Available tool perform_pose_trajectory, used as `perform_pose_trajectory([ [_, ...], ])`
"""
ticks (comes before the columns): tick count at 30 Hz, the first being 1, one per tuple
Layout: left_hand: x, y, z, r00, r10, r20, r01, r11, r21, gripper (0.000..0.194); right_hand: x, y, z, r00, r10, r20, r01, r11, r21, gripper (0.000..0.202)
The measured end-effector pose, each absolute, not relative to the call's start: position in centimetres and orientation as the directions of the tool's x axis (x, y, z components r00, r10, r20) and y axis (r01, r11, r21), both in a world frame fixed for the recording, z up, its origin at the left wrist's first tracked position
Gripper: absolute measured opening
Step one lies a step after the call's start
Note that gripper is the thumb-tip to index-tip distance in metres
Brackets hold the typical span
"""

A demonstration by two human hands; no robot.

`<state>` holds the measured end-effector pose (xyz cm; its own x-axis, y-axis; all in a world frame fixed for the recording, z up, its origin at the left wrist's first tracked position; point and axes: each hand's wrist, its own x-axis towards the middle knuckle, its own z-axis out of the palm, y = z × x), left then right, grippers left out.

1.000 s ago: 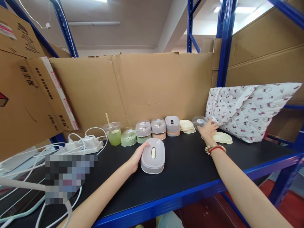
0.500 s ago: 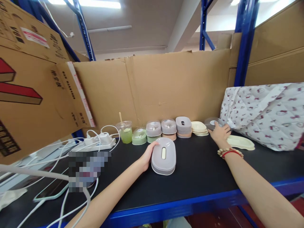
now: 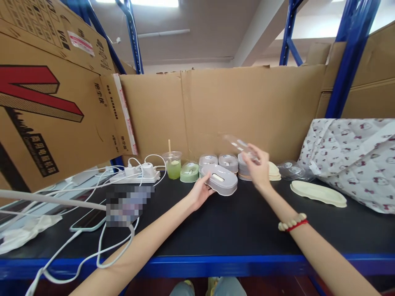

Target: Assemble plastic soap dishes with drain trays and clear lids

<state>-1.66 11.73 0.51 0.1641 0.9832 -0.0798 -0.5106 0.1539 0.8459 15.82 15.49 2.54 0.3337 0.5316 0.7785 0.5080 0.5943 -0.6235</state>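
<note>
My left hand [image 3: 200, 193] grips the left end of a grey oval plastic container [image 3: 226, 181] with a cream inset in its top; it is tilted and raised off the table. Up and to the right, my right hand [image 3: 259, 167] is closed on a clear plastic lid [image 3: 235, 142], which is blurred by motion. Behind the held container stand a green lidded container [image 3: 189, 172] and several grey ones with clear covers [image 3: 228, 162]. My right hand partly hides a grey stack [image 3: 243, 174] and some cream pieces [image 3: 274, 172].
More clear lids [image 3: 291, 169] lie at the right, behind a long cream tray [image 3: 319, 194] and beside a quilted printed cloth [image 3: 354, 164]. A cup of green drink [image 3: 174, 168], a power strip [image 3: 135, 176], white cables and a phone [image 3: 89, 220] occupy the left. Cardboard [image 3: 231, 107] walls the back.
My right hand has come left from the pile of clear lids with one lid in it. My left hand has raised and tilted the grey container. The view has shifted left.
</note>
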Motion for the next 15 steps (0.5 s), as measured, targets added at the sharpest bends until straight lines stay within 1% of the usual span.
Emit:
perform_pose_trajectory([
  [2, -2.1, 11.9, 1.1, 0.140, 0.989, -0.037, -0.558, 0.110, 0.822, 0.035, 13.7, 15.0, 1.6, 0.166, 0.565, 0.808, 0.439, 0.692, -0.574, 0.046],
  [4, -2.6, 11.9, 1.6, 0.123, 0.992, -0.020, -0.598, 0.090, 0.796, 0.041, 12.4, 14.6, 0.6, 0.036, 0.561, 0.827, 0.413, 0.745, -0.523, 0.046],
  [6, -3.0, 11.9, 1.8, 0.110, 0.994, -0.022, -0.629, 0.087, 0.772, 0.048, 11.8, 14.2, 0.0, -0.025, 0.559, 0.829, 0.403, 0.764, -0.504, 0.045],
  [8, -3.1, 11.8, 1.9, 0.099, 0.995, -0.018, -0.640, 0.077, 0.764, 0.052, 11.7, 13.9, -0.2, -0.050, 0.566, 0.823, 0.399, 0.767, -0.503, 0.045],
  [10, -3.0, 11.7, 1.9, 0.088, 0.996, -0.006, -0.622, 0.060, 0.781, 0.048, 11.6, 13.6, -0.3, -0.078, 0.562, 0.823, 0.390, 0.777, -0.494, 0.046],
  [12, -3.0, 11.6, 1.8, 0.062, 0.998, -0.015, -0.580, 0.048, 0.813, 0.039, 11.5, 13.5, -0.2, -0.108, 0.565, 0.818, 0.366, 0.788, -0.495, 0.046],
  [15, -2.9, 11.8, 1.6, -0.020, 0.999, -0.038, -0.524, 0.022, 0.852, 0.031, 11.3, 13.5, -0.2, -0.107, 0.631, 0.769, 0.309, 0.756, -0.577, 0.047],
])
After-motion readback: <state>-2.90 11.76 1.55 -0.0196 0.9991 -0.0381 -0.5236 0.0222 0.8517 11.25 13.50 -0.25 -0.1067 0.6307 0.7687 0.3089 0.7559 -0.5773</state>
